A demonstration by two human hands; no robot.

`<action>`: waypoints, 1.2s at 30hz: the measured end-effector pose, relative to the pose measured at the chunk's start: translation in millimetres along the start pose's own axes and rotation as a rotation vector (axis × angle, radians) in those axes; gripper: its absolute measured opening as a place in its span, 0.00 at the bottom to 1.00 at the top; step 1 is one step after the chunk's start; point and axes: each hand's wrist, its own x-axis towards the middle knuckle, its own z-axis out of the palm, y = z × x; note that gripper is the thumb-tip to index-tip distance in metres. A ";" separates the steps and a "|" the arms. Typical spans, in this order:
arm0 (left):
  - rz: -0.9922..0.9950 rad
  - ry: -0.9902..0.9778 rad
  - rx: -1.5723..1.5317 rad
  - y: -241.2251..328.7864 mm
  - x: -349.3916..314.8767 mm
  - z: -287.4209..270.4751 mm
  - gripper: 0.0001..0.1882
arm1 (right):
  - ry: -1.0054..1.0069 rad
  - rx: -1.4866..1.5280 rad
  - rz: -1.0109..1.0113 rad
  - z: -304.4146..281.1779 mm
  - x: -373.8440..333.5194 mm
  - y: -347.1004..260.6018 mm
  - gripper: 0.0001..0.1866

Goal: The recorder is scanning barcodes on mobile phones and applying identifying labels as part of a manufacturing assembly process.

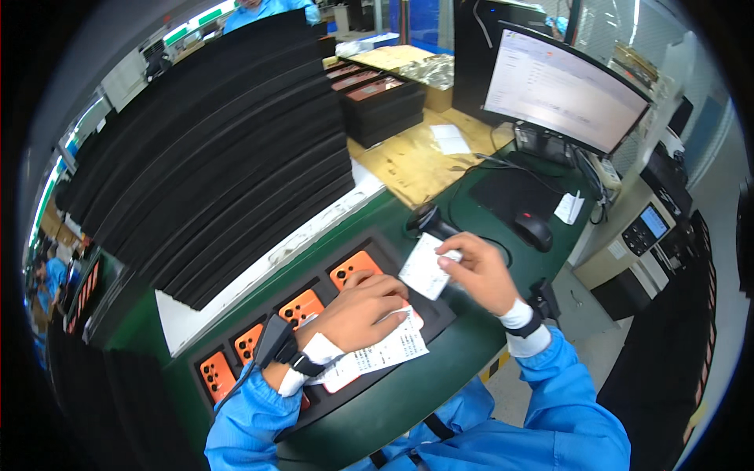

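A black tray (pixel 440 315) lies slantwise on the green bench, with several orange phone-shaped pieces (pixel 355 264) set in its slots, their camera rings facing up. Across the tray's right part rests my left hand (pixel 355 315), its fingers bent loosely over an orange piece and the thumb by a printed paper sheet (pixel 399 350). That sheet sticks out from beneath the palm and covers part of the front row. To the right, my right hand (pixel 481 275) pinches a small white paper slip (pixel 424 270) between thumb and fingers, raised near the tray's far right corner.
Behind the slip is a black handheld scanner (pixel 428 220) with a cable. A tall stack of black trays (pixel 220 149) rises at far left. A mouse (pixel 532 231), a monitor (pixel 565 88) and a label printer (pixel 640 231) stand to the right. Another person (pixel 271 11) is behind the stack.
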 end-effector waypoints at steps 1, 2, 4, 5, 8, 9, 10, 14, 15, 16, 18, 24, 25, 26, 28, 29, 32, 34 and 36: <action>0.014 -0.002 0.007 3.0 -0.6 -4.7 0.12 | -0.011 -0.083 -0.021 3.8 5.4 -0.2 0.11; 0.008 0.028 -0.010 8.1 0.9 -9.6 0.12 | -0.031 -0.072 -0.008 4.3 7.9 0.7 0.12; 0.002 0.119 -0.021 25.1 -6.4 -22.9 0.12 | -0.114 -0.139 -0.061 6.3 13.8 -3.3 0.14; 0.002 0.127 0.001 32.3 -13.5 -29.6 0.12 | -0.167 -0.129 -0.058 8.7 14.5 -7.5 0.17; -0.058 0.115 0.028 48.7 -33.4 -46.5 0.14 | -0.219 -0.055 -0.010 16.1 24.8 -6.7 0.18; -0.068 0.118 0.023 51.8 -35.4 -46.9 0.15 | -0.247 -0.034 -0.065 20.3 27.8 1.8 0.19; -0.089 0.125 0.022 53.0 -38.8 -46.7 0.15 | -0.286 -0.008 -0.122 29.7 32.1 3.8 0.20; -0.077 0.142 0.037 49.4 -44.1 -43.2 0.16 | -0.431 -0.619 -0.181 35.7 30.9 -31.6 0.23; -0.079 0.147 0.029 48.9 -44.6 -43.4 0.16 | -0.437 -0.620 -0.183 35.0 30.7 -31.4 0.23; -0.077 0.151 0.020 48.7 -44.3 -43.3 0.16 | -0.373 -0.697 -0.261 32.6 29.5 -31.4 0.23; -0.073 0.156 0.013 46.6 -45.2 -42.1 0.16 | -0.312 -0.774 -0.340 32.9 30.7 -27.8 0.23; 0.000 0.144 0.053 47.4 -43.3 -46.4 0.12 | -0.540 -0.926 -0.627 61.9 30.2 0.9 0.25; -0.012 0.145 0.052 48.6 -43.9 -46.8 0.12 | -0.498 -0.920 -0.658 67.9 33.6 3.5 0.24; -0.013 0.149 0.053 49.2 -44.3 -45.9 0.12 | -0.501 -0.921 -0.662 67.5 35.9 4.4 0.24; -0.023 0.166 0.017 49.1 -46.9 -44.0 0.12 | -0.498 -0.925 -0.639 68.3 44.7 2.8 0.23; -0.031 0.174 0.019 50.2 -49.8 -44.2 0.12 | -0.426 -0.882 -0.622 66.4 47.7 0.2 0.22; -0.003 0.273 0.025 52.5 -62.7 -44.4 0.13 | -0.227 -0.554 -0.488 48.1 36.2 -24.6 0.17; -0.114 0.221 -0.012 51.1 -71.3 -46.2 0.14 | -0.436 -0.226 -0.347 45.3 23.0 -32.3 0.18; -0.152 0.249 0.008 58.2 -72.5 -49.1 0.15 | -0.708 0.114 -0.062 62.3 4.5 -46.6 0.22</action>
